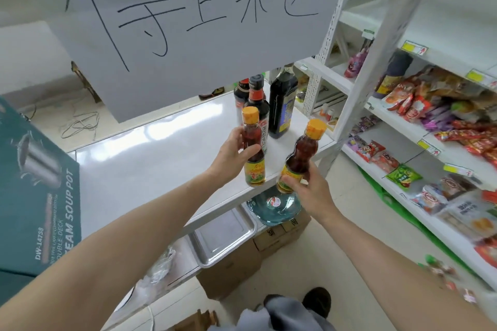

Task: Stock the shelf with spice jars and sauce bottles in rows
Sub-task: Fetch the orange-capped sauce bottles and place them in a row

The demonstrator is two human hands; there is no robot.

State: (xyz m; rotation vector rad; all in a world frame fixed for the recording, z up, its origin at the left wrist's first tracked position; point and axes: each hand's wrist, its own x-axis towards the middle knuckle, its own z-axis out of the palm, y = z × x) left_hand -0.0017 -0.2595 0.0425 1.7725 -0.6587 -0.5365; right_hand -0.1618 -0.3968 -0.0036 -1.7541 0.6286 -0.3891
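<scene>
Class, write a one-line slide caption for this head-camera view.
Each hand grips an orange-capped oil bottle, left and right, over a white shelf beside dark sauce bottles.

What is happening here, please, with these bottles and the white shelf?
A person is holding two small orange-capped oil bottles, one in each hand. The left hand grips one bottle upright over the white shelf board; whether it rests on the board is unclear. The right hand holds the other bottle tilted, at the board's front edge. Three dark sauce bottles already stand together at the back. Snack packets fill the shelves on the right.
</scene>
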